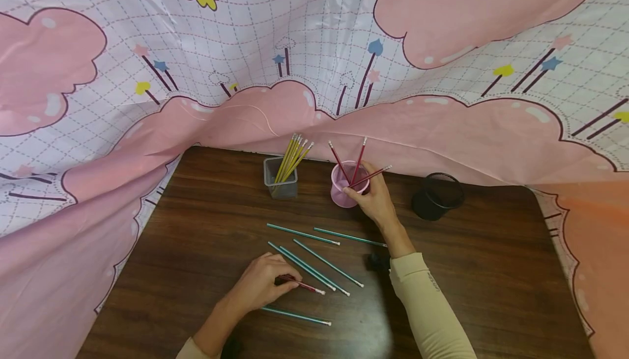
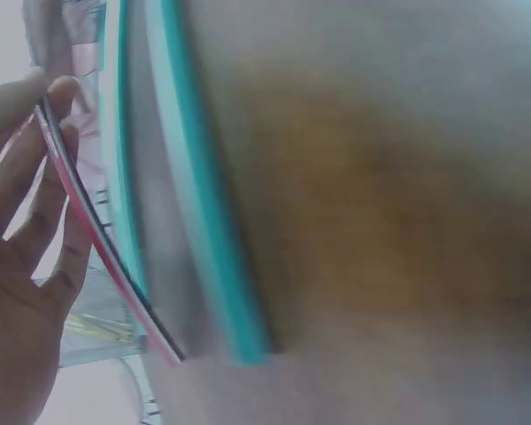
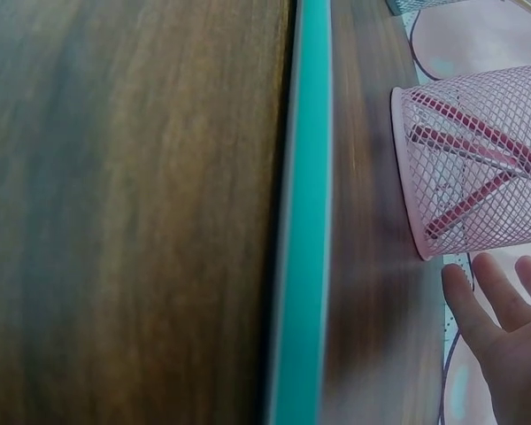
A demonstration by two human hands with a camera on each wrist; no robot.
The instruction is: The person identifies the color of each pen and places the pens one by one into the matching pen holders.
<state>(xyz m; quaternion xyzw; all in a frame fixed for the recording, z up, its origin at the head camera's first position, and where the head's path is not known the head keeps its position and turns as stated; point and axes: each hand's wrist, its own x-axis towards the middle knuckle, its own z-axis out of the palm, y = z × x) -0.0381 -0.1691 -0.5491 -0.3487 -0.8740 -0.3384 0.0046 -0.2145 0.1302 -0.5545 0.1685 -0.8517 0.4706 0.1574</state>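
My left hand point(image 1: 265, 281) pinches a red pencil point(image 1: 310, 288) between thumb and fingers, low over the table, its eraser end pointing right. In the left wrist view the pencil point(image 2: 111, 248) slants down from the fingertips. Several teal pencils point(image 1: 339, 235) lie around that hand. The right hand point(image 1: 375, 198) grips the upper part of a pink mesh pencil cup point(image 1: 339, 196), thumb on the near side and a finger round the far side. Its other fingers point(image 3: 478, 310) stretch out beside the mesh in the right wrist view. Three red pencils point(image 1: 336, 154) lean inside, erasers up.
A clear square container point(image 1: 285, 190) with several yellow pencils point(image 1: 294, 159) stands left of the pink cup. To the right is a black mesh cup point(image 1: 434, 200). A small black object point(image 1: 375, 262) lies by the right forearm. A patterned cloth point(image 1: 275, 36) hangs along the table's back.
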